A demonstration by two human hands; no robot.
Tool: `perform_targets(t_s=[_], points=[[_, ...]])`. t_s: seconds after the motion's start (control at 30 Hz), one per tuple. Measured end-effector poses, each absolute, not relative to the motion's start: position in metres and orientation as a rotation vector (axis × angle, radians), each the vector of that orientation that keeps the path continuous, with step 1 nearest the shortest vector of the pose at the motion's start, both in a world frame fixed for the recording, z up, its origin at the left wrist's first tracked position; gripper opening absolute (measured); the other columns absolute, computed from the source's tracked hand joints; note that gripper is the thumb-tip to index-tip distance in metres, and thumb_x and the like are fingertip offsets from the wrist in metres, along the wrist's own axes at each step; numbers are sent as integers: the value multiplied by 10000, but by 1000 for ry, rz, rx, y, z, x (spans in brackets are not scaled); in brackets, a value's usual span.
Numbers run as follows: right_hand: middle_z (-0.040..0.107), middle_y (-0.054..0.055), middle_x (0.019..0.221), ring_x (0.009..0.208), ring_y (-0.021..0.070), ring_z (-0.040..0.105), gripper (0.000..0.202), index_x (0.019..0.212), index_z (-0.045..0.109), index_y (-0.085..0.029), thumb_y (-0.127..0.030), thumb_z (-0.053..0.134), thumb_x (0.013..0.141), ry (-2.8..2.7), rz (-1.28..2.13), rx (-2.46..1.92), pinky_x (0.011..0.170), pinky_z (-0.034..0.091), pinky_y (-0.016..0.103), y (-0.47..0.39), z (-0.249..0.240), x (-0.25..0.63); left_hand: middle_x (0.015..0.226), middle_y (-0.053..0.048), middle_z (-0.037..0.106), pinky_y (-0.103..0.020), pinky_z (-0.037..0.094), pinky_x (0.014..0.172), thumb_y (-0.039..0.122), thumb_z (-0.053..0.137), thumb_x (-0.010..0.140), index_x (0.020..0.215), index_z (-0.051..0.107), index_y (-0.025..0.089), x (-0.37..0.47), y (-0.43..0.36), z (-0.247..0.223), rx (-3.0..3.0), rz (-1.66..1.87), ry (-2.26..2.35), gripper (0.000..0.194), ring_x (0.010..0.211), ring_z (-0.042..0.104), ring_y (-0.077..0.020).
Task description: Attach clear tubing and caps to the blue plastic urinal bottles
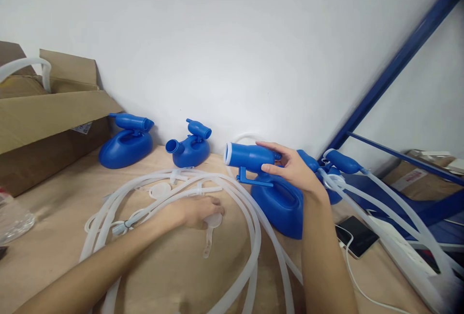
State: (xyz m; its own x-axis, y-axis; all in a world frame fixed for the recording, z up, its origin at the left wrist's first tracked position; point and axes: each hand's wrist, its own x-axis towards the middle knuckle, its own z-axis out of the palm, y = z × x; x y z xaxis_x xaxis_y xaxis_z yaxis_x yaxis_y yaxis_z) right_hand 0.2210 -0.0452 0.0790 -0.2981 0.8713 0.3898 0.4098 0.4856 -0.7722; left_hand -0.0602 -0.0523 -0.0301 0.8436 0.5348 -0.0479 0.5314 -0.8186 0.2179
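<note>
My right hand [292,165] grips a blue bulb-shaped tube piece [250,157] from above, thumb on the near side. This piece has a white ring at its wide mouth, which faces left. Under it lies a blue plastic urinal bottle [277,205], with a blue bracket [253,179] between the two; whether they are joined cannot be told. My left hand [203,211] is low over the table, its fingers closed on a translucent cap [213,221] whose perforated strap [208,244] hangs toward me. Coiled translucent hoses [255,236] run around that hand.
Two more blue urinal bottles [125,149] stand along the wall. At left is an open cardboard box [54,111], with a clear plastic bottle [14,217] nearer. On the right are another blue tube piece with a hose [342,161], a phone [358,236] and a blue metal frame [395,70].
</note>
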Motion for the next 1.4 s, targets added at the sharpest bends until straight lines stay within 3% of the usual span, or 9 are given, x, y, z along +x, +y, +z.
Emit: perform_targets(t_s=[0.1,0.23,0.33,0.43,0.63,0.87,1.2,1.4], points=[[717,86,1323,958,266,730,668,1339,705,-259,-480,879,733,-1918,741,-1099,749,624,369,-42,77,223,1194,-59,708,-356,579,879,173,800,737,1232,670,222,-74,-45,-5,2693,189,812,514,1015,695,-260],[749,91,1254,1061,299,722,572,1244,758,-231,-501,854,748,-1912,840,-1021,809,625,379,-34,73,226,1309,-123,637,-404,593,939,320,742,878,1328,599,193,-97,-42,32,2521,1150,921,488,1140,656,-272],[754,90,1231,1051,299,725,571,1230,762,-222,-535,829,757,-1898,937,-961,776,628,364,-31,70,219,1339,-128,622,-384,607,939,383,755,901,1394,593,225,-101,-49,45,2580,1474,829,542,1161,661,-260],[733,92,1275,1036,295,723,586,1261,750,-223,-557,793,782,-1911,948,-971,779,626,371,-32,69,206,1329,-125,648,-366,592,974,332,721,944,1459,566,249,-97,-57,45,2790,1550,685,545,1188,665,-249],[758,77,1205,1131,310,683,511,1176,792,-242,-570,793,785,-1926,829,-909,949,561,412,-36,71,197,1396,-131,653,-370,580,1030,314,702,956,1518,521,270,-98,-57,44,2854,1496,634,592,1237,671,-255],[770,80,990,872,245,710,541,1023,827,-193,-676,735,797,-1726,959,-851,682,544,305,-29,66,190,1355,-125,708,-375,591,1037,407,772,879,1520,527,263,-95,-60,45,2814,1548,615,702,1207,708,-268],[765,60,849,690,173,664,464,878,831,-196,-643,767,767,-1610,1019,-763,654,546,283,-17,53,178,1278,-88,755,-329,651,920,404,839,807,1442,620,260,-78,-70,28,2587,1765,773,687,1031,780,-250],[745,52,796,553,164,626,531,970,792,-180,-666,730,766,-1524,1150,-737,477,495,280,-14,44,167,1231,-98,771,-350,662,842,496,802,839,1396,639,229,-80,-70,36,2577,1708,821,639,948,783,-248]])
